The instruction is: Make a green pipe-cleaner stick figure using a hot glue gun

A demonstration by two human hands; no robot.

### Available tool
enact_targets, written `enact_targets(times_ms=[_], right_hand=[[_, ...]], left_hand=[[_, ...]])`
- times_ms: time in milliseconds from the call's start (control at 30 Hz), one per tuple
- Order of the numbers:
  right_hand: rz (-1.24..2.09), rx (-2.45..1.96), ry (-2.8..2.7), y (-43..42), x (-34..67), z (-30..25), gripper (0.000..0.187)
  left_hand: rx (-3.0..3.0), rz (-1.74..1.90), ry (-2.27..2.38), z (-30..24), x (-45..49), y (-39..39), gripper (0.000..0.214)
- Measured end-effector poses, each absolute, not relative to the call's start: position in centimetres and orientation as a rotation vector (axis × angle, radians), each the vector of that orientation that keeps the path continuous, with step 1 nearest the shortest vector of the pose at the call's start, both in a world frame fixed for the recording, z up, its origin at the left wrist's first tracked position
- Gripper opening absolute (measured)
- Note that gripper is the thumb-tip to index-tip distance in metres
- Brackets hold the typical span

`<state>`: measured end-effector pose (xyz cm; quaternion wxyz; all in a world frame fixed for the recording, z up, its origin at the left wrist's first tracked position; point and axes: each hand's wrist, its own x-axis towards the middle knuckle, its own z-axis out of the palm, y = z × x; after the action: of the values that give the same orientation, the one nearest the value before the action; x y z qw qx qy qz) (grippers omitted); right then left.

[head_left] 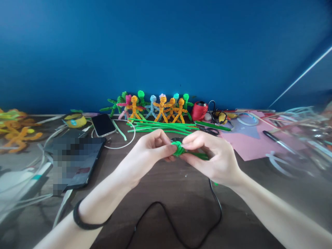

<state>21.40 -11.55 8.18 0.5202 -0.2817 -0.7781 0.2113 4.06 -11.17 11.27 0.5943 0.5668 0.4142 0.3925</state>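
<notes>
Between my two hands, above the middle of the table, is a wound ball of green pipe cleaner (177, 148). My left hand (154, 147) pinches its left side with thumb and fingers. From the right, my right hand (211, 154) grips the ball's other side with thumb and index finger. Green strands (199, 155) run from the ball under my right palm, partly hidden. Just beyond my hands lies a bundle of straight green pipe cleaners (163, 126). Behind it stands a row of pipe-cleaner figures (162, 107) in orange, green, blue and pink.
A phone (103, 124) and a dark tablet (83, 166) lie at left, beside cables and orange pipe-cleaner pieces (19, 135). Pink paper (243, 145), a pen (278, 141) and a red spool (199, 111) are at right. A black cord (166, 207) curves across the front. A blue wall (166, 45) rises behind.
</notes>
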Motion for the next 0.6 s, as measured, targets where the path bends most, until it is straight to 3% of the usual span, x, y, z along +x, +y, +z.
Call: enact_targets(times_ms=[600], right_hand=[[0.439,-0.710,-1.918,-11.74,21.51,8.28,0.016]], left_hand=[[1.364,0.871,1.011,11.30,4.00,-11.15,0.018]])
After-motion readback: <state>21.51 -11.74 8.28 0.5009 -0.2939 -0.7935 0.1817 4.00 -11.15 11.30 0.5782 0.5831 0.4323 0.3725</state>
